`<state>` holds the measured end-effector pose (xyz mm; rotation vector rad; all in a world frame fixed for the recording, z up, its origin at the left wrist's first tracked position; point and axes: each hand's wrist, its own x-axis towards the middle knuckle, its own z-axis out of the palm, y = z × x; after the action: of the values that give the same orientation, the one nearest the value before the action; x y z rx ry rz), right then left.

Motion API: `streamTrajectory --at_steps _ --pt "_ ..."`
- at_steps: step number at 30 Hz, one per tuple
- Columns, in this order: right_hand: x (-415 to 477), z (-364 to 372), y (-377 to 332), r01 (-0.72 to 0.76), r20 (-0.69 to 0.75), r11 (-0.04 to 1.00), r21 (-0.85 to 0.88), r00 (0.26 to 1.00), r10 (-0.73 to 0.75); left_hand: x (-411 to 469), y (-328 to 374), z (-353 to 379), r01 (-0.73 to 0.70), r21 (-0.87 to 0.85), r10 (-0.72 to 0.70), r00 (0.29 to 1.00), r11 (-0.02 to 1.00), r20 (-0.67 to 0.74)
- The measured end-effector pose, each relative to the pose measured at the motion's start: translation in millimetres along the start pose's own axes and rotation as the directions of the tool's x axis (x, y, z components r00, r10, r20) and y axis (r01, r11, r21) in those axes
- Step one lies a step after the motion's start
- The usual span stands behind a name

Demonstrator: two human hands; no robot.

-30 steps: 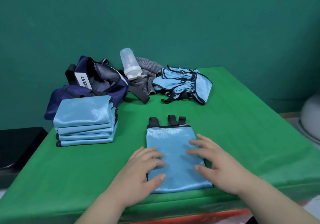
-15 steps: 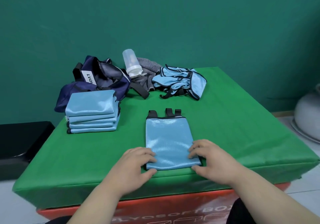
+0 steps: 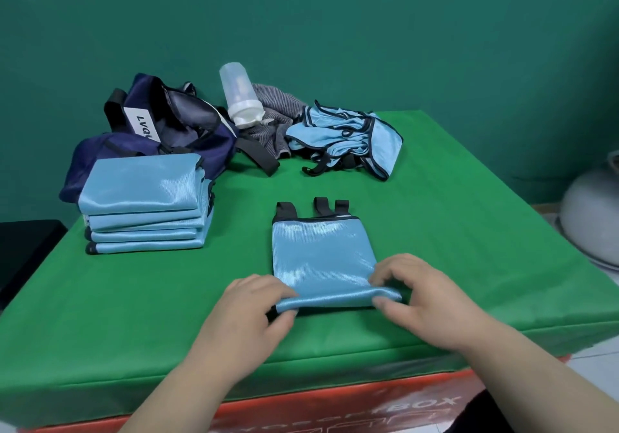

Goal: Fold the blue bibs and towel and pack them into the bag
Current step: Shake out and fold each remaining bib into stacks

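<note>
At the near table edge: left hand (image 3: 254, 308) pinches the near-left corner of the bib (image 3: 321, 258), thumb under, fingers curled over the top. Right hand (image 3: 422, 302) does the same on the near-right corner. The near hem is raised off the green table (image 3: 469, 231) and rolled a little between the two grips. Rest of the bib lies flat, black straps (image 3: 321, 205) pointing away toward the wall. My read: it's already partly folded, and this is the start of the last fold, near edge going over toward the straps.

Outward, left: stack (image 3: 144, 205) of folded bibs, four layers countable, edges roughly squared, well apart from the one in hand. Folding done for those, packing not.

Right behind the stack: navy bag (image 3: 174, 131), mouth open, slumped. Nothing blue visible inside, so packing looks not started.

Far centre: loose bibs (image 3: 348, 138) in a crumpled heap. Count not readable, but more than one, all unfolded. Just left of them is a grey striped cloth, likely the towel (image 3: 274, 111), bunched up, with a clear bottle (image 3: 237, 94) leaning on it, cap down.

Status estimate: folding roughly past halfway, depending on heap size. Left to do: finish this bib, stack it, fold the heap, fold the towel, load everything into the bag. Bottle may need shifting off the towel first.
</note>
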<state>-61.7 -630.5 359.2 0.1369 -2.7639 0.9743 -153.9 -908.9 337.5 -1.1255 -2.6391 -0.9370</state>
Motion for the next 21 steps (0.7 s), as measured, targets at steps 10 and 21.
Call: streamTrajectory --at_steps 10,21 --pt "-1 0 -12 -0.092 -0.135 0.978 0.187 0.984 0.118 -2 13 -12 0.210 -0.301 -0.237 0.970 0.930 -0.058" --pt "-3 -3 -25 -0.183 -0.139 0.931 0.315 0.962 0.236 -7 34 -22 0.237 -0.372 -0.285 0.955 0.897 -0.081"
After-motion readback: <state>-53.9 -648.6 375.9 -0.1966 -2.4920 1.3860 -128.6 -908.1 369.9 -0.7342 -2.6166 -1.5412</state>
